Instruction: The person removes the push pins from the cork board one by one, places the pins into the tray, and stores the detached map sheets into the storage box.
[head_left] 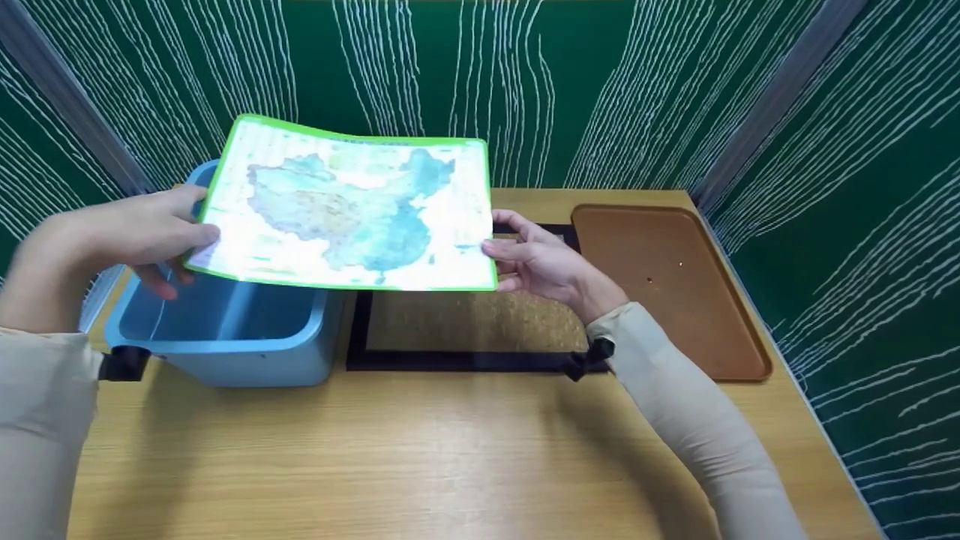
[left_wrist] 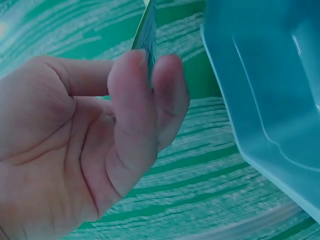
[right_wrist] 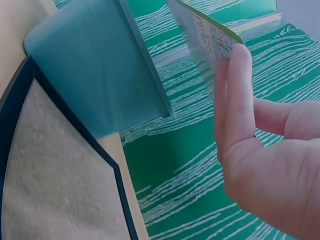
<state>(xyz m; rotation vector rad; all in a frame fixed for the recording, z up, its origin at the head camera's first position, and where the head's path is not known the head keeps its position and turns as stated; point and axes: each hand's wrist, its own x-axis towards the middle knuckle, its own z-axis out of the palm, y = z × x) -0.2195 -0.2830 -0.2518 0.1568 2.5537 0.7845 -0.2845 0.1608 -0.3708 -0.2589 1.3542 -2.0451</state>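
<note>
A thin map sheet with a bright green border is held up above the table, slightly bowed along its top edge. My left hand pinches its left edge between thumb and fingers, over the blue bin. At the opposite edge, my right hand grips the sheet near its lower right corner. The left wrist view shows the sheet edge-on at the fingertips of the left hand. In the right wrist view, printing on the sheet's underside shows beside the right hand.
The light blue bin stands at the left of the wooden table. Beside it lies a black-framed cork board, partly hidden by the sheet. A brown tray lies at the right. Green walls with white streaks surround the table.
</note>
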